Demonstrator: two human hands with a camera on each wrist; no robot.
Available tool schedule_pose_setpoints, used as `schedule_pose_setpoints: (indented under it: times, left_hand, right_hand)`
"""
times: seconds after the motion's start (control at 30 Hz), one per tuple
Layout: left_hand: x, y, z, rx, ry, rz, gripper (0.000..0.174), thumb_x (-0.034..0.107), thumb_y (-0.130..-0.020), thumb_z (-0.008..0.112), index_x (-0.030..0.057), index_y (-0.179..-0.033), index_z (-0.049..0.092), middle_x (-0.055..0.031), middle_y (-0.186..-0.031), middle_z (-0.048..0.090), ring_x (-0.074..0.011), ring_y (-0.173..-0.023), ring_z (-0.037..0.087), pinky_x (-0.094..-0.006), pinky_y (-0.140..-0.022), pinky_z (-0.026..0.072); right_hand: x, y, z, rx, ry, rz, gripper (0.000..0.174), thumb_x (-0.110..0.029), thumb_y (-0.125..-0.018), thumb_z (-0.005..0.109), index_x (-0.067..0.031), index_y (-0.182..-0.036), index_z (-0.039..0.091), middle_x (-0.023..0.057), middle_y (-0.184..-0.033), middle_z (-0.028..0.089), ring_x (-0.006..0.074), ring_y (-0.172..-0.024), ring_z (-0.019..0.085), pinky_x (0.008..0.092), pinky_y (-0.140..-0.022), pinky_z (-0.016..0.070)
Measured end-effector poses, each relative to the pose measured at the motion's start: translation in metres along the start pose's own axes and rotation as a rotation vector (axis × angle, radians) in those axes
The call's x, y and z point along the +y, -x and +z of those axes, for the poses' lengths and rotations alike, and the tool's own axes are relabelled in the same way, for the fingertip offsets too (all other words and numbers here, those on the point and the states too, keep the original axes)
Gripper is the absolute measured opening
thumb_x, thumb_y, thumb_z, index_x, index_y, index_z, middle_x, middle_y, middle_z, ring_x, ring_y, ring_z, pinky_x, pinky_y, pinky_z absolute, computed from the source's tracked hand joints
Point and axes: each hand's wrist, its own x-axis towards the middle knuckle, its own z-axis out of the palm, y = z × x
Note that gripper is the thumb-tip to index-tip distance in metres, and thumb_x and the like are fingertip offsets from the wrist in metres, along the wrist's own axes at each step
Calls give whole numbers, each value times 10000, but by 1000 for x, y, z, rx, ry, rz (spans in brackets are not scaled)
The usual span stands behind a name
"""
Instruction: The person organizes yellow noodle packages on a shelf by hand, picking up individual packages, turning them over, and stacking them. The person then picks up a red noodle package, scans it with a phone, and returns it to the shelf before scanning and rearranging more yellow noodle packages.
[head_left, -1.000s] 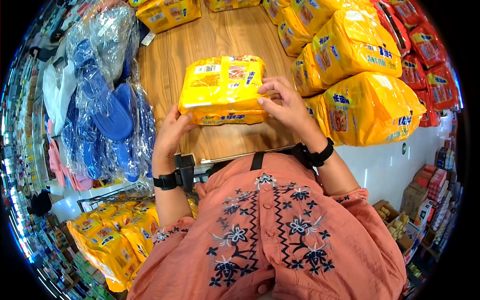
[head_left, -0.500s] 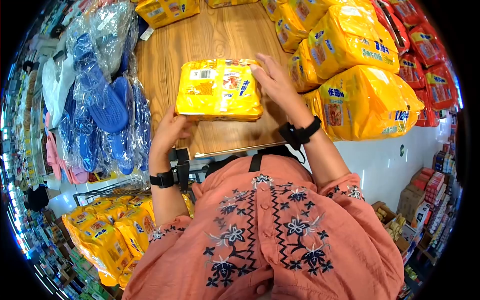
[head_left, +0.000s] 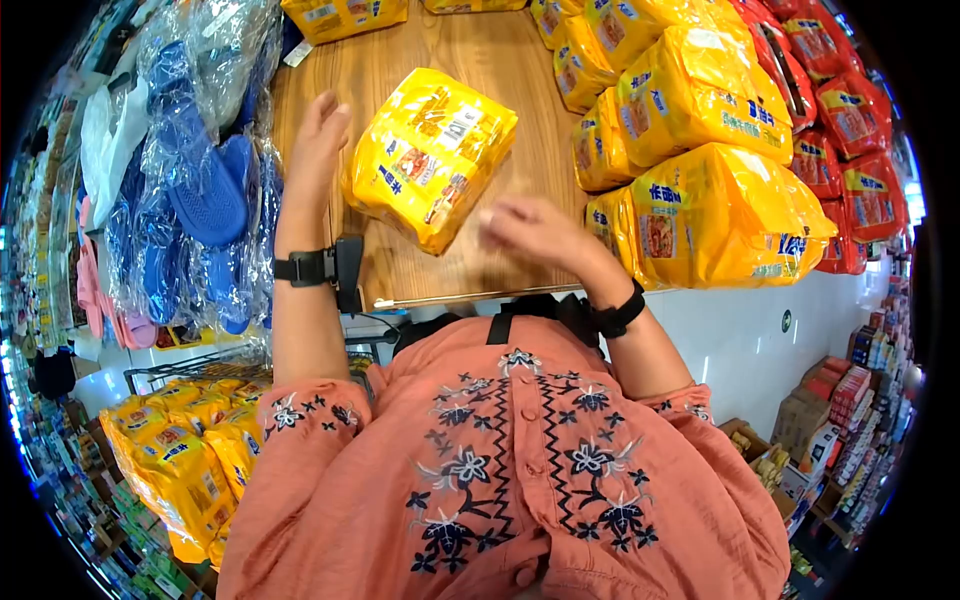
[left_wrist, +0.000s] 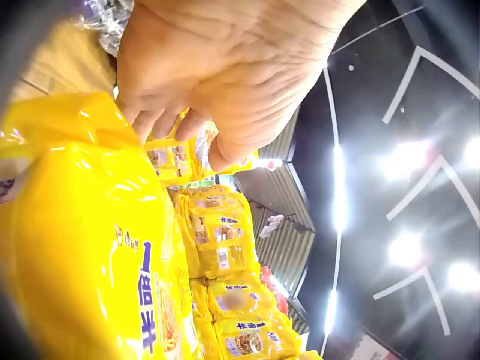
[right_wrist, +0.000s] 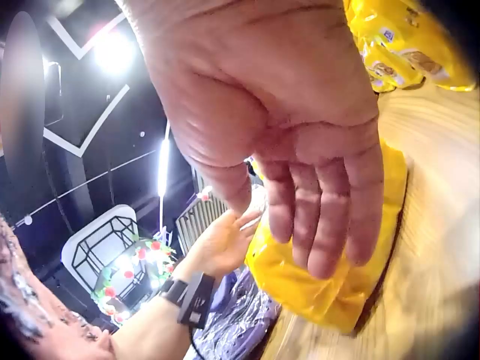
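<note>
A yellow multipack of instant noodles [head_left: 430,160] sits at a slant on the wooden table [head_left: 470,275], barcode label facing up. My left hand [head_left: 318,130] is beside its left side with a visible gap, fingers loosely extended. In the left wrist view the pack's printed side fills the lower left, below my left palm [left_wrist: 225,75]. Blurred by motion, my right hand [head_left: 535,232] is off the pack's lower right corner. From the right wrist, its fingers [right_wrist: 330,217] appear straight, overlapping the pack [right_wrist: 322,292] behind them. Neither hand holds anything.
Yellow noodle packs [head_left: 720,215] are stacked along the table's right side, with red packs [head_left: 870,195] beyond. Two more yellow packs [head_left: 345,18] stand at the far edge. Blue slippers in plastic [head_left: 210,200] hang at left. Below them, a wire cart holds yellow packs [head_left: 170,460].
The noodle pack has turned from square-on to a slant on the table. My left hand has moved up along its left side; my right hand has come down from its upper right corner.
</note>
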Motion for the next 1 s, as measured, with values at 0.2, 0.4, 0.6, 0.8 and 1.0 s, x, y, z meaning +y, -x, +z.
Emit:
schedule_pose_setpoints:
  times: [0.2, 0.4, 0.6, 0.8, 1.0]
  left_hand:
    - [-19, 33, -21, -22, -437, 14, 770, 470, -946, 616, -108, -1421, 436, -311, -1433, 486, -350, -1361, 474, -367, -1122, 363]
    - [-16, 72, -18, -110, -542, -60, 730, 505, -952, 621, -53, -1400, 477, -209, -1276, 596, -237, -1123, 595, -305, -922, 480]
    - [-21, 73, -10, -131, -172, -165, 652, 370, -981, 644, 14, -1474, 408, -124, -1288, 597, -177, -1070, 613, -282, -862, 520]
    - [-34, 51, -15, -2, 17, -107, 756, 386, -986, 610, -93, -1490, 313, -275, -1494, 424, -300, -1370, 456, -344, -1126, 363]
    - [-37, 60, -20, -67, -97, -206, 688, 457, -1004, 568, -37, -1460, 422, -166, -1336, 570, -213, -1194, 573, -323, -990, 456]
  right_hand:
    - [-6, -50, -33, 598, 243, -352, 321, -303, -968, 577, 9, -1025, 625, 131, -875, 652, 224, -794, 614, 350, -747, 492]
    - [-2, -95, -38, 670, 404, -440, 411, -310, -956, 569, 61, -1132, 603, 265, -1108, 647, 386, -1053, 609, 432, -929, 468]
    - [-2, -74, -37, 523, 347, -147, 440, -378, -950, 586, 40, -1080, 627, 216, -947, 677, 325, -870, 654, 389, -802, 507]
    - [12, -36, -33, 392, 262, -50, 497, -432, -952, 592, 36, -1117, 631, 163, -930, 686, 235, -858, 656, 347, -772, 515]
    - [9, -33, -27, 396, 167, -24, 557, -438, -967, 576, 63, -1208, 601, 179, -1050, 691, 232, -958, 656, 335, -829, 517]
